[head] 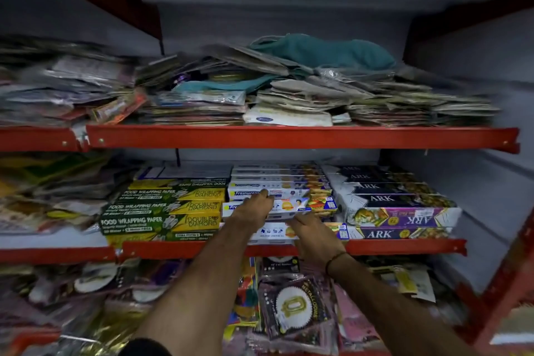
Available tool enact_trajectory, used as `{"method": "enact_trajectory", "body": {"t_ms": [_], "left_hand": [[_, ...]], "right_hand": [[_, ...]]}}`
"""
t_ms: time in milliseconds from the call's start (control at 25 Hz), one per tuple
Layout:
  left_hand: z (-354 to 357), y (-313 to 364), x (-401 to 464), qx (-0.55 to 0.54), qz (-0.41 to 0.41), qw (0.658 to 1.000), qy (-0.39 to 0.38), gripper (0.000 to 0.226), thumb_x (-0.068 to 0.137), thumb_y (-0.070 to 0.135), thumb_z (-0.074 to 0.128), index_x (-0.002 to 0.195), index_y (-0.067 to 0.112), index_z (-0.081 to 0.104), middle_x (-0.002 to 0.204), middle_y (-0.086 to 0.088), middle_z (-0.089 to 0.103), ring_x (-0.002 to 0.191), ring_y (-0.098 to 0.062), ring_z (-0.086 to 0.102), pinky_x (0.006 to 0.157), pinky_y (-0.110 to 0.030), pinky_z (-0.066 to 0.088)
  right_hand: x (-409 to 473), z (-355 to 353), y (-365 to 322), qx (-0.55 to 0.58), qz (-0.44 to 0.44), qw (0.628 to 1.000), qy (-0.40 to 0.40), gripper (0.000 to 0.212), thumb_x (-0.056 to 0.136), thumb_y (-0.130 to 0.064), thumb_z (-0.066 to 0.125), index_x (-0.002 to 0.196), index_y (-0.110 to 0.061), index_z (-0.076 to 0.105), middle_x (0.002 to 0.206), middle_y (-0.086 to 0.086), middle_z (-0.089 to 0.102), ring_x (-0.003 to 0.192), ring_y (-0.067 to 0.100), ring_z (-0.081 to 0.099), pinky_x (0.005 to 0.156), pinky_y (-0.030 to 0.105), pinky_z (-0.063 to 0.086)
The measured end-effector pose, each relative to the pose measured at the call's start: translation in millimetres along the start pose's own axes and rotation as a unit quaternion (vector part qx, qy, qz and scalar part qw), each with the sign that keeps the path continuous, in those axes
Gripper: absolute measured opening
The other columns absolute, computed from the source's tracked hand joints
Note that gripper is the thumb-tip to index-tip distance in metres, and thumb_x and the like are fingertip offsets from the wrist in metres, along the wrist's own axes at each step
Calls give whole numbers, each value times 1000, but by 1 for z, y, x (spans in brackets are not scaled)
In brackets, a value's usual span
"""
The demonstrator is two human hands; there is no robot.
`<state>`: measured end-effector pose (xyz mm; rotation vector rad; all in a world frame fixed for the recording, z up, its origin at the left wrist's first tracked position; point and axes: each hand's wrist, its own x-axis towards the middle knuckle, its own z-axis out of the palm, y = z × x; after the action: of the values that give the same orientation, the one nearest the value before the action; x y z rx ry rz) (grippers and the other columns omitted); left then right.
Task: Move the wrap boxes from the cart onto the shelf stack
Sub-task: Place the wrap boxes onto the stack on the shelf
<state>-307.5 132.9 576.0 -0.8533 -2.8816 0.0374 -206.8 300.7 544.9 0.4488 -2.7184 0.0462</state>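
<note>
A stack of white Freshwrapp wrap boxes (278, 182) sits on the middle red shelf (404, 246), stepped toward me. My left hand (254, 209) lies flat on top of a front wrap box (300, 206), fingers reaching to the box behind. My right hand (313, 235) grips that same box from below at its front edge, covering part of the lowest box (274, 233). The box looks level and rests on the stack. The cart is out of view.
Green and yellow Double Diamond boxes (164, 208) stand left of the stack, and purple ARK boxes (396, 205) stand right. The upper shelf (289, 136) holds piles of flat packets. Party goods in plastic (294, 306) hang below.
</note>
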Motion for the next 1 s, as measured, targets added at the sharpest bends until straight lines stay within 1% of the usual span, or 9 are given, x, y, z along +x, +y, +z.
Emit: {"method": "enact_trajectory", "body": {"t_ms": [160, 280, 360, 520, 640, 720, 840, 920, 1000], "left_hand": [[17, -6, 11, -4, 10, 1000, -24, 38, 94, -4, 61, 131, 0, 54, 149, -22, 36, 128, -37, 48, 100, -50, 52], [17, -4, 11, -2, 18, 1000, 20, 26, 91, 4, 70, 116, 0, 65, 128, -16, 51, 113, -31, 56, 91, -43, 56], [14, -3, 13, 32, 16, 998, 53, 25, 88, -4, 69, 114, 0, 69, 119, -15, 57, 110, -32, 59, 87, -44, 58], [16, -2, 16, 49, -5, 996, 78, 32, 83, -15, 65, 108, 4, 73, 112, -14, 64, 106, -33, 63, 82, -46, 60], [17, -7, 21, -19, -25, 997, 66, 22, 85, -7, 68, 92, 13, 73, 113, -12, 69, 101, -33, 67, 82, -46, 61], [15, -15, 19, -103, -30, 991, 83, 14, 93, 11, 66, 102, 8, 76, 114, -11, 70, 100, -31, 69, 83, -45, 61], [23, -22, -6, -125, 31, 982, 139, 36, 102, 34, 48, 123, 10, 66, 121, -10, 67, 108, -28, 65, 86, -43, 58], [38, -26, -29, -92, 66, 983, 143, 50, 100, 42, 43, 138, 11, 54, 138, -10, 60, 126, -27, 57, 104, -44, 50], [54, -31, -42, -32, 68, 990, 119, 61, 101, 43, 39, 152, 8, 35, 157, -13, 43, 145, -28, 38, 122, -48, 32]], "right_hand": [[4, 10, 2, -21, 4, 1000, -14, 52, 83, -9, 69, 131, -12, 50, 128, 12, 58, 115, 36, 51, 99, 48, 46], [3, 15, 8, -22, 12, 999, -21, 53, 82, -10, 69, 131, -14, 48, 127, 10, 59, 116, 32, 51, 100, 47, 46], [4, 15, 8, -20, 20, 999, -19, 53, 82, -9, 68, 132, -13, 48, 127, 10, 59, 116, 31, 51, 100, 47, 46], [7, 15, 5, -21, 29, 999, -22, 54, 82, -5, 65, 134, -10, 48, 129, 12, 58, 117, 33, 51, 100, 47, 45], [9, 14, 6, -24, 28, 999, -26, 55, 83, -4, 63, 135, -8, 47, 129, 14, 58, 115, 34, 53, 100, 48, 46], [13, 12, 7, -28, 30, 999, -33, 55, 83, -4, 62, 135, -6, 47, 128, 15, 59, 114, 35, 53, 98, 49, 47], [23, 12, 7, -33, 31, 998, -38, 54, 83, -5, 65, 135, -8, 48, 128, 14, 60, 113, 35, 55, 96, 48, 48], [29, 15, 4, -40, 26, 998, -43, 55, 84, -7, 66, 135, -9, 47, 128, 13, 59, 113, 34, 55, 96, 47, 49], [34, 16, 2, -49, 30, 997, -48, 53, 86, -7, 63, 136, -11, 47, 130, 12, 58, 115, 34, 54, 97, 48, 48]]}}
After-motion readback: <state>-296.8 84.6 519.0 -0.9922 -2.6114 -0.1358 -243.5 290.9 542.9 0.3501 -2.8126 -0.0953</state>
